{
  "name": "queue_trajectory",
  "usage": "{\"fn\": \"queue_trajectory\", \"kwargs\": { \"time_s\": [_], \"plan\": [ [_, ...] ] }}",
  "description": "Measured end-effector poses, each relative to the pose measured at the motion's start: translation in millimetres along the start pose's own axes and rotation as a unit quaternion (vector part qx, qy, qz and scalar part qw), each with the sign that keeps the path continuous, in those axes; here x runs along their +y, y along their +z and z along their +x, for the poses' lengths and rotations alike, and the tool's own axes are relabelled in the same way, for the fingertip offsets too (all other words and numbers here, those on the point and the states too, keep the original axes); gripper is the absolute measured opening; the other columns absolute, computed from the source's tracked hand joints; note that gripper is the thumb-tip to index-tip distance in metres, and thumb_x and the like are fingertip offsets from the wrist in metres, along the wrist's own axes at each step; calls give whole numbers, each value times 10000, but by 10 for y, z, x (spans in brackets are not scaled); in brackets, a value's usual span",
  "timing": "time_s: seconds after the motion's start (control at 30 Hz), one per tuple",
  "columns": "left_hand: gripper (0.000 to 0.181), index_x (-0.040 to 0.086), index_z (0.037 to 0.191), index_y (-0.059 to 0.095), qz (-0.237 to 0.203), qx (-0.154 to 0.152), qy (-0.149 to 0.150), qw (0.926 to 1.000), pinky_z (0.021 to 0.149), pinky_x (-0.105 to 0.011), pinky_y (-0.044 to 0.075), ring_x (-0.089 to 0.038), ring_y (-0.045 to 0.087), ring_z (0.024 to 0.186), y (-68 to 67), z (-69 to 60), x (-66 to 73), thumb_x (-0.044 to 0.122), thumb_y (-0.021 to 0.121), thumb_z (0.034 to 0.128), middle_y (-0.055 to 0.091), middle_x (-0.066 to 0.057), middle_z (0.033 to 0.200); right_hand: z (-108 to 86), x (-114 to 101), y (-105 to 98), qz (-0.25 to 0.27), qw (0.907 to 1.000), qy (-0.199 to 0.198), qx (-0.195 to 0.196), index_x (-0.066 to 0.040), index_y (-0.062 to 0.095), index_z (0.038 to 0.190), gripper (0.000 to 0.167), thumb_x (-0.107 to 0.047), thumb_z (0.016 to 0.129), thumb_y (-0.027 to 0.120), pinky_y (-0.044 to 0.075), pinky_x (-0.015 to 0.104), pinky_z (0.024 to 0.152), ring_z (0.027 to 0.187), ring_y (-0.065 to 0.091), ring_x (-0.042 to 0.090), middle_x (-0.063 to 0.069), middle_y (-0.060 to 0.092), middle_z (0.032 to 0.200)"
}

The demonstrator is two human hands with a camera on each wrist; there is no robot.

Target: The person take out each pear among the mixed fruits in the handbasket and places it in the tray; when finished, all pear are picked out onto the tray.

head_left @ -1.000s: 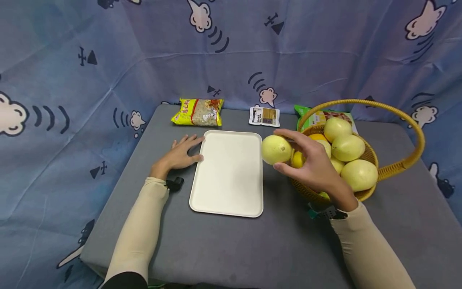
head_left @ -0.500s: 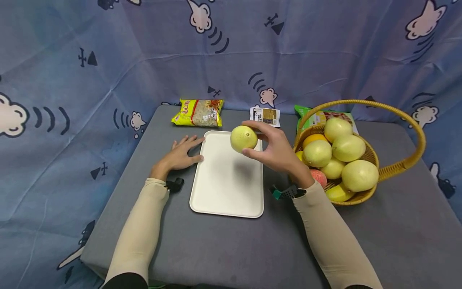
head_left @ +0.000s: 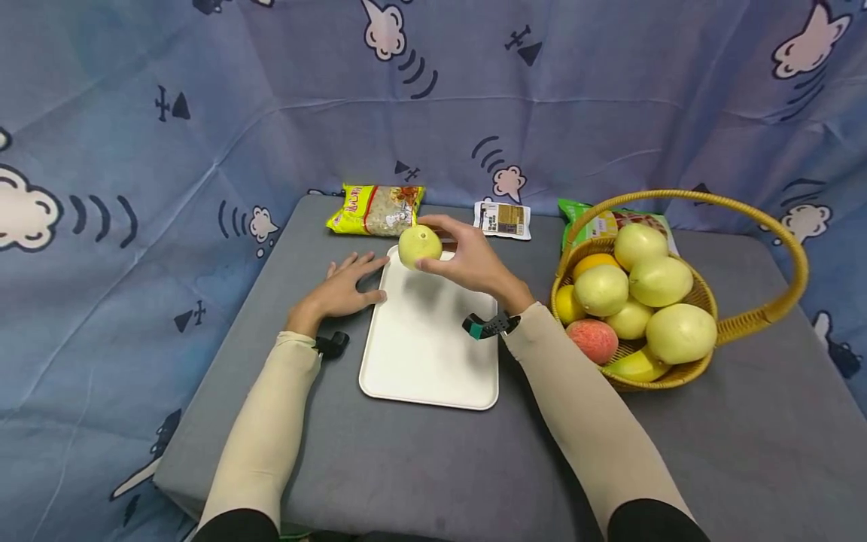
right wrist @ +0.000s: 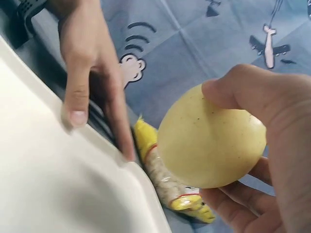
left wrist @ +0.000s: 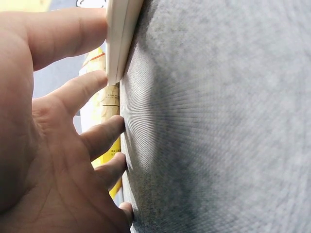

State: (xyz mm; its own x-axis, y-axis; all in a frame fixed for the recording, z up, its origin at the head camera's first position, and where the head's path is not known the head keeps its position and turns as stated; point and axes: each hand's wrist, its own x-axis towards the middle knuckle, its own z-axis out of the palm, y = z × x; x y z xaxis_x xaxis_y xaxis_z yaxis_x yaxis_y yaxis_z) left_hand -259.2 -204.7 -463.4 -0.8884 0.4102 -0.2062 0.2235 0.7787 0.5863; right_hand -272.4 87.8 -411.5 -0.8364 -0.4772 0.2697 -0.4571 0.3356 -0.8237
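My right hand (head_left: 463, 256) grips a small pale yellow-green melon (head_left: 419, 247) between thumb and fingers. The melon hangs above the far part of a white tray (head_left: 427, 339), casting a shadow on it. In the right wrist view the melon (right wrist: 211, 138) looks smooth with a few dark specks. My left hand (head_left: 342, 286) lies with fingers spread at the tray's left side. Its thumb and index fingertip touch the rim, as the left wrist view shows beside the tray's edge (left wrist: 119, 41); the other fingertips rest on the grey cloth.
On the right stands a wicker basket (head_left: 755, 320) with a tall handle, holding several pale melons (head_left: 680, 333), a peach (head_left: 592, 340), a banana (head_left: 638, 366) and orange and yellow fruit. A yellow food bag (head_left: 375, 209), white pouch (head_left: 503, 219) and green bag (head_left: 572, 214) lie along the back.
My right hand has carried the melon leftward from beside the basket to over the tray's far end. The left hand has stayed at the tray's rim.
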Motion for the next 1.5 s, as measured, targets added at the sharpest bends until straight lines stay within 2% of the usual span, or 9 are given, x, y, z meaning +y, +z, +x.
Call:
{"fn": "queue_trajectory", "kwargs": {
  "time_s": [0.3, 0.43, 0.7, 0.83, 0.97, 1.07, 1.23, 1.37, 1.5],
  "plan": [
    [796, 264, 1754, 308, -3, -30, -72, 10000, 1330, -702, -121, -426, -12, 1718, 4, 5, -3, 422, 679, 1067, 155, -159, 1844, 233, 271, 293, -53, 9983, 572, -112, -78, 597, 1557, 722, -206, 913, 897, 591, 458, 1115, 1360, 684, 363, 146, 635, 1553],
    [803, 228, 1752, 316, -12, -1, -93, 10000, 1339, -685, -117, -410, -10, 1721, 7, 10, -4, 438, 677, 1066, 155, -151, 1845, 284, 363, 385, -255, 9975, 649, -78, -75, 596, 1557, 727, -212, 912, 900, 589, 462, 1110, 1358, 681, 365, 151, 632, 1561],
    [800, 211, 1750, 322, -45, 66, -72, 9999, 1348, -657, -121, -394, -6, 1724, 16, 9, 1, 424, 679, 1066, 163, -137, 1846, 290, 465, 458, -134, 9966, 807, -27, -105, 538, 1624, 739, -252, 975, 859, 614, 440, 1068, 1359, 674, 361, 167, 605, 1586],
    [803, 202, 1749, 324, -72, 62, -105, 9999, 1350, -650, -125, -386, -11, 1726, 13, 1, 14, 424, 678, 1063, 158, -133, 1848, 258, 453, 455, -246, 9966, 779, -41, -122, 511, 1647, 770, -274, 978, 858, 586, 447, 1115, 1378, 662, 349, 144, 574, 1624],
    [806, 190, 1748, 323, -93, 12, -139, 9999, 1348, -653, -130, -386, -18, 1726, 8, -4, 12, 427, 678, 1064, 151, -135, 1849, 168, 379, 395, -484, 9955, 811, 43, -142, 496, 1659, 806, -322, 967, 869, 546, 478, 1166, 1404, 642, 354, 109, 562, 1645],
    [806, 184, 1749, 319, -91, 8, -140, 9999, 1341, -668, -132, -394, -22, 1725, 4, -5, 2, 429, 676, 1069, 149, -139, 1849, 74, 276, 323, -395, 9966, 712, 100, -123, 498, 1656, 811, -324, 964, 871, 528, 474, 1193, 1425, 624, 369, 108, 556, 1653],
    [806, 198, 1751, 315, -36, 25, -175, 9998, 1339, -675, -130, -398, -19, 1724, 8, -2, -16, 441, 670, 1069, 149, -133, 1850, -136, 25, 204, -120, 9995, 280, 50, -98, 569, 1601, 754, -300, 948, 887, 509, 412, 1216, 1425, 629, 346, 122, 608, 1600],
    [814, 209, 1752, 314, -65, 5, -191, 9998, 1342, -666, -134, -390, -22, 1726, 17, -3, -9, 447, 675, 1063, 147, -126, 1852, -383, -190, 89, -122, 9998, -128, -7, -116, 619, 1563, 701, -279, 941, 897, 504, 361, 1216, 1416, 646, 274, 81, 648, 1564],
    [814, 213, 1753, 313, -122, -14, -163, 9998, 1342, -663, -137, -384, -24, 1727, 15, -9, 6, 439, 679, 1062, 149, -121, 1852, -651, -392, -67, -99, 9987, -509, -6, -115, 669, 1516, 648, -184, 919, 912, 509, 355, 1211, 1397, 661, 257, 68, 675, 1532]
  ]
}}
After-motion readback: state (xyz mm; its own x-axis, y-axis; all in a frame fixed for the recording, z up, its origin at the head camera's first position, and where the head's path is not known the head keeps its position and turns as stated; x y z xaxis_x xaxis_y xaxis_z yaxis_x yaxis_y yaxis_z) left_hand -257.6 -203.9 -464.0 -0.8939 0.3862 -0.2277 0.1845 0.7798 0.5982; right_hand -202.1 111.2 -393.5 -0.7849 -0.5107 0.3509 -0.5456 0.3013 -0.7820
